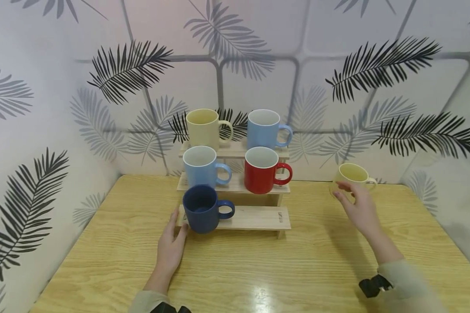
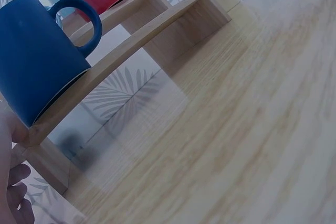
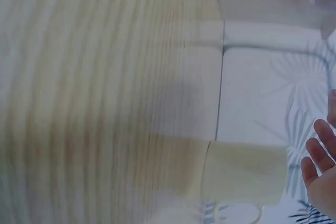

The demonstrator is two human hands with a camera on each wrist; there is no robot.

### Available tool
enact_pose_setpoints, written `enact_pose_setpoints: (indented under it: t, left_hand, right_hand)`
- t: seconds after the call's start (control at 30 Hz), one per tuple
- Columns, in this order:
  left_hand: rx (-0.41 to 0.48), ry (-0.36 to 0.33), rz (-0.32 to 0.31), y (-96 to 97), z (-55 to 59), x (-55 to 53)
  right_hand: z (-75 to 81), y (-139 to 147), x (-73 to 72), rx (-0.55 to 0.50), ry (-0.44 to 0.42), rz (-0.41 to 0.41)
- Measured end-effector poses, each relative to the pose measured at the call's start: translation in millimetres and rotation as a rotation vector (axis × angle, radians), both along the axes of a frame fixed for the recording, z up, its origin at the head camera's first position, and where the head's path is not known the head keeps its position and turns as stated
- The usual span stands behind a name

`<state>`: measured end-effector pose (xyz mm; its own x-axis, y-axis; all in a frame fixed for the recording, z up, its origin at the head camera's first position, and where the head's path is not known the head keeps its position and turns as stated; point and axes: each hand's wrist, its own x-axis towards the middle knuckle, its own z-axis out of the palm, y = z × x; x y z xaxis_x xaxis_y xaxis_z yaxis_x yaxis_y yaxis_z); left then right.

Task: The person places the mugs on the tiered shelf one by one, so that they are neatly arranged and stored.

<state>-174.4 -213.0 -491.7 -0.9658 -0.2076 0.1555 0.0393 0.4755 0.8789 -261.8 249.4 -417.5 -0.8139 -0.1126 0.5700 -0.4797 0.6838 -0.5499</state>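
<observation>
My left hand point(image 1: 171, 248) is at the left end of a three-step wooden rack point(image 1: 254, 217), gripping the lowest board with the thumb point(image 2: 19, 132) at its corner and the fingers point(image 2: 18, 182) curled below. A dark blue mug point(image 1: 201, 217) stands on that board beside the hand, its handle to the right. To the right, a pale yellow mug point(image 1: 354, 174) stands upright near the table's back edge. My right hand point(image 1: 358, 208) is in front of it, covering part of it in the head view. The right fingers point(image 3: 319, 153) are spread and loosely bent, with nothing between them.
On the middle step are a light blue mug point(image 1: 200, 169) and a red mug point(image 1: 260, 174). The top step holds another pale yellow mug point(image 1: 202, 130) and a light blue one. Behind the wood-grain table point(image 1: 290, 269) rises a leaf-patterned wall point(image 1: 258, 91).
</observation>
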Motion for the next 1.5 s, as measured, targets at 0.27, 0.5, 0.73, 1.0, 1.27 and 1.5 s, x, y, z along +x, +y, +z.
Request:
enact_pose_setpoints:
  t: [0.27,0.5,0.73,1.0,1.27,1.5]
  left_hand:
    - [0.005,-0.005,0.005,-1.3,-1.6,-0.4]
    - [0.013,-0.005,0.007,0.1,-1.0,-0.9]
    - [0.020,-0.002,0.008,1.7,-1.7,-0.7]
    - [0.023,-0.001,0.005,0.8,-1.7,-1.0]
    - [0.014,0.009,0.001,-0.3,-0.7,-1.0]
    - [0.013,0.001,0.004,-0.9,-1.6,-0.9]
  right_hand:
    - [-6.0,32,-23.0,-0.011,-0.072,-0.134]
    - [-7.3,59,-38.3,0.037,-0.040,-0.181]
    - [-3.4,79,-46.1,0.017,-0.213,-0.156]
    - [-9.4,90,-52.9,0.027,-0.276,-0.142]
    - [-15.8,98,-56.3,0.015,-0.331,-0.046]
    - [-19.8,98,-56.3,0.014,-0.293,-0.057]
